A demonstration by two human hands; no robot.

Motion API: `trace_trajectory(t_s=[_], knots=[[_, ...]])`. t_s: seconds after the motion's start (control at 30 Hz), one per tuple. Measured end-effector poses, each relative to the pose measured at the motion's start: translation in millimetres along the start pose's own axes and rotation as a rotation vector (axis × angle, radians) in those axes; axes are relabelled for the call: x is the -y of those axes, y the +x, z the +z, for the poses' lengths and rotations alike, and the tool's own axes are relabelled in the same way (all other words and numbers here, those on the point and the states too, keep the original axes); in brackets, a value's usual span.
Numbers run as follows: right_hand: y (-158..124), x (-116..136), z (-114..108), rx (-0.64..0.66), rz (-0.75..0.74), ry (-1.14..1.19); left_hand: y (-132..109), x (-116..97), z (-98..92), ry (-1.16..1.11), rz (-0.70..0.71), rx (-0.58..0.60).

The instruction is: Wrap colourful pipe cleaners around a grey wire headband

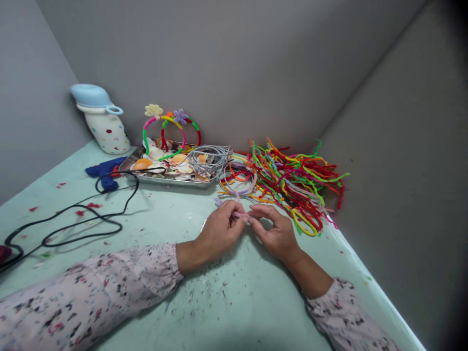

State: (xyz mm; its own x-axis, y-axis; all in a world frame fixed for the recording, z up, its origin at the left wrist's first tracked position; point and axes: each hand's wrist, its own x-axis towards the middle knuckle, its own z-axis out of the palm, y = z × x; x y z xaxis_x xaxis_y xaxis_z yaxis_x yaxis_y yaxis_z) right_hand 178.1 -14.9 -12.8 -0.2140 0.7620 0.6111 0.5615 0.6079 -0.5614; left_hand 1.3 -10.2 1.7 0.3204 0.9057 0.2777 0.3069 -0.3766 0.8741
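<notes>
My left hand (218,231) and my right hand (275,232) meet at the middle of the pale green table (153,214). Both pinch a thin pink pipe cleaner (241,214) between their fingertips, and it seems to wrap a thin hoop that shows beside the left hand. Just behind the hands lie loose hoops (239,183), some bare grey, some wrapped in colour. A heap of coloured pipe cleaners (296,183) spreads to the right of them.
A metal tray (146,178) at the back holds shells, grey hoops and two decorated headbands (170,127). A blue glue gun (104,171) lies left of it, its black cord (73,219) looping over the table. A spotted jug (104,119) stands in the corner. Grey walls enclose the table.
</notes>
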Motion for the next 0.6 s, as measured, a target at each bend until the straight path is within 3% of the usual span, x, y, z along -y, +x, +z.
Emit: trace_trajectory(t_s=[0.23, 0.6], knots=[[1.4, -0.9, 0.2, 0.021, -0.01, 0.003, 1.8, 1.8, -1.2, 0.144, 0.03, -0.02], [5.8, 1.2, -0.8, 0.051, -0.018, 0.021, 4.4, 4.7, -3.0, 0.018, 0.032, 0.0]])
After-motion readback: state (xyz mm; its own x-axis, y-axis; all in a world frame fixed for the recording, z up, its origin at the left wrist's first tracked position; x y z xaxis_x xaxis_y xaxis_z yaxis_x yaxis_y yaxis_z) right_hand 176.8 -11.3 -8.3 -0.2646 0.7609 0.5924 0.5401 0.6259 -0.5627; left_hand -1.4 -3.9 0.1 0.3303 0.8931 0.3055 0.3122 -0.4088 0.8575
